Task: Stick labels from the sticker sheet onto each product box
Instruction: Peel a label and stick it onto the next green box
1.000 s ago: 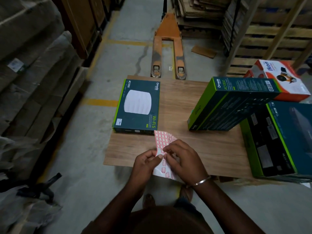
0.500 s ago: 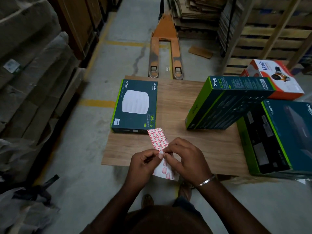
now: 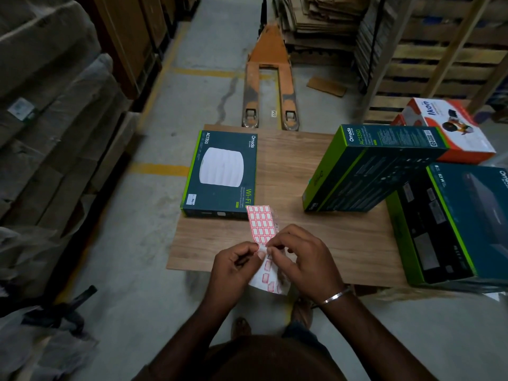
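sticker sheet [image 3: 260, 224]: thin, floppy paper with red-bordered labels — held over the near edge of the wooden table [image 3: 288, 188], top half standing up, lower half curling down between the hands.
left hand [image 3: 233, 268]: fingers curled, thumb and forefinger pinching the sheet at its left edge, mid-height.
right hand [image 3: 305, 259]: fingertips bunched at the same spot, seemingly picking at one label; whether a label is already lifted I cannot tell.
handling: very light, bends easily, labels likely tacky — best gripped at a bare margin, peel from a corner.
flat box [image 3: 222, 174]: lies flat just beyond the sheet, stiff card, broad top face, small white tag at its near left corner.
leaning box [image 3: 368, 171]: tilted against the large box [image 3: 453, 224]; orange box [image 3: 450, 130] behind.
step: probably peeling the next label.
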### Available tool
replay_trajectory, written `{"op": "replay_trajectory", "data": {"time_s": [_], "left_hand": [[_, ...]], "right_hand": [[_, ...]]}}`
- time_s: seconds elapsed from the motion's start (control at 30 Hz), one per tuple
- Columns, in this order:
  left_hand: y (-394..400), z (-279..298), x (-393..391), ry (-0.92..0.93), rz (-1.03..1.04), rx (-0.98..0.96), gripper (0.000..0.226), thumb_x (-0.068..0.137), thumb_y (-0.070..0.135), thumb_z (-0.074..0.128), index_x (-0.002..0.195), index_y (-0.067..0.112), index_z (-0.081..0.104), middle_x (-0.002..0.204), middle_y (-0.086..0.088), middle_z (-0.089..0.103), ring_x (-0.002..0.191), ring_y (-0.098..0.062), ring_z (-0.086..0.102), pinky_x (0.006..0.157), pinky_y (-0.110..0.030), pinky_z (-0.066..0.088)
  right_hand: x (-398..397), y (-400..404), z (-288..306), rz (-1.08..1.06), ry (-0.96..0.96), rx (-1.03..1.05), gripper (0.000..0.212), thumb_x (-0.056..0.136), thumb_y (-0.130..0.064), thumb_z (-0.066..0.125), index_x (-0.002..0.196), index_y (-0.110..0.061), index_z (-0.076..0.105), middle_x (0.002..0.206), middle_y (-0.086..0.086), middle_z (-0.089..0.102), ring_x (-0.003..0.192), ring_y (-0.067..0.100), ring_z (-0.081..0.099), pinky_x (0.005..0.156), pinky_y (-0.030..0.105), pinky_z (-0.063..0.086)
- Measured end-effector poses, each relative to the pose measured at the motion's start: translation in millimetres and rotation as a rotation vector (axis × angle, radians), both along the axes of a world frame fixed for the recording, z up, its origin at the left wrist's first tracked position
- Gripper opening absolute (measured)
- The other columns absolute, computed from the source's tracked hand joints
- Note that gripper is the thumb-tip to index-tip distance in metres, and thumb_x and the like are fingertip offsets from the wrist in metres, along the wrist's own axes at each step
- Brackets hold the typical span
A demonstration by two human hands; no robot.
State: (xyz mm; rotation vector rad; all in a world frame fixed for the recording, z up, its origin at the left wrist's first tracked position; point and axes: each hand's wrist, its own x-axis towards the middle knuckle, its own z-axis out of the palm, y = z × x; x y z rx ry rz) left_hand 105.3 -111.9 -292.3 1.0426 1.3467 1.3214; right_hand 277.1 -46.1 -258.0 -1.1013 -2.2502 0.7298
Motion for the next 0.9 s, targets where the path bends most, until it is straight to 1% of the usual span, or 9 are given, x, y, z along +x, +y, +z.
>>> {"op": "replay_trajectory", "data": {"time_s": [0.1,0.17,0.3,0.37,0.47,0.53,0.7,0.8,0.9], "left_hand": [[0.6,-0.7,0.6,0.018,0.022,0.015,0.007,0.093,0.010,0.072,0.087,0.006,0.070,0.088,-0.009,0.075,0.083,-0.016,0.072,0.076,-0.032,0.058],[0.2,-0.9,1.1,0.002,0.045,0.009,0.012,0.093,-0.001,0.073,0.086,0.004,0.064,0.089,-0.009,0.076,0.084,-0.019,0.075,0.076,-0.031,0.061],[0.3,0.2,1.0,-0.017,0.079,-0.015,0.022,0.089,-0.008,0.074,0.097,0.005,0.058,0.094,-0.005,0.077,0.086,-0.019,0.076,0.072,-0.031,0.061],[0.4,3.6,1.6,-0.085,0.081,-0.027,0.032,0.089,-0.012,0.073,0.105,0.008,0.053,0.098,-0.008,0.079,0.087,-0.024,0.077,0.072,-0.036,0.063],[-0.7,6.4,1.9,-0.126,0.047,-0.014,0.045,0.089,-0.014,0.070,0.122,0.012,0.053,0.105,-0.013,0.079,0.094,-0.032,0.078,0.079,-0.043,0.064],[-0.9,6.3,1.7,-0.092,0.028,0.007,0.049,0.090,-0.015,0.069,0.131,0.012,0.058,0.112,-0.009,0.078,0.102,-0.030,0.077,0.085,-0.040,0.064],[0.4,1.6,4.1,-0.061,0.010,0.000,0.055,0.091,-0.016,0.067,0.136,0.015,0.061,0.124,0.003,0.076,0.113,-0.022,0.074,0.093,-0.031,0.059],[1.7,-1.9,3.4,-0.043,0.011,-0.018,0.061,0.090,-0.015,0.069,0.140,0.018,0.059,0.127,0.003,0.075,0.115,-0.022,0.073,0.095,-0.031,0.059],[1.0,-1.8,4.0,-0.010,0.011,-0.029,0.061,0.091,-0.011,0.070,0.141,0.022,0.059,0.129,0.005,0.074,0.117,-0.021,0.072,0.099,-0.035,0.058]], "right_hand": [[-2.1,-0.5,2.6,0.001,0.014,0.005,0.010,0.094,-0.028,0.063,0.095,-0.023,0.071,0.096,-0.012,0.062,0.089,0.009,0.060,0.072,0.038,0.051],[-3.4,-0.3,3.9,-0.001,0.023,0.011,0.009,0.093,-0.028,0.063,0.094,-0.023,0.070,0.095,-0.011,0.061,0.089,0.009,0.060,0.072,0.039,0.051],[-4.9,-0.3,4.7,-0.016,0.010,0.036,0.006,0.094,-0.026,0.064,0.093,-0.022,0.068,0.094,-0.011,0.060,0.088,0.011,0.058,0.073,0.040,0.050],[-5.4,-0.6,5.2,-0.021,0.004,0.052,0.003,0.094,-0.024,0.065,0.093,-0.022,0.068,0.095,-0.011,0.060,0.090,0.011,0.058,0.075,0.040,0.050],[-5.7,-1.1,5.5,-0.016,-0.019,0.069,0.002,0.094,-0.023,0.066,0.094,-0.023,0.068,0.096,-0.010,0.060,0.092,0.012,0.058,0.077,0.040,0.050],[-5.5,-1.2,6.0,-0.017,-0.048,0.088,0.003,0.095,-0.024,0.066,0.095,-0.023,0.068,0.098,-0.009,0.061,0.093,0.012,0.058,0.076,0.040,0.050],[-6.7,-1.5,5.9,-0.047,-0.080,0.138,0.008,0.095,-0.023,0.065,0.102,-0.023,0.068,0.102,-0.008,0.061,0.094,0.014,0.059,0.076,0.038,0.051],[-7.8,-1.5,5.2,-0.057,-0.087,0.154,0.007,0.094,-0.022,0.064,0.100,-0.024,0.068,0.102,-0.007,0.060,0.094,0.016,0.060,0.075,0.040,0.051],[-8.1,-2.4,5.7,-0.055,-0.109,0.187,0.007,0.093,-0.022,0.066,0.099,-0.024,0.068,0.102,-0.007,0.060,0.093,0.016,0.060,0.073,0.037,0.050]]}}
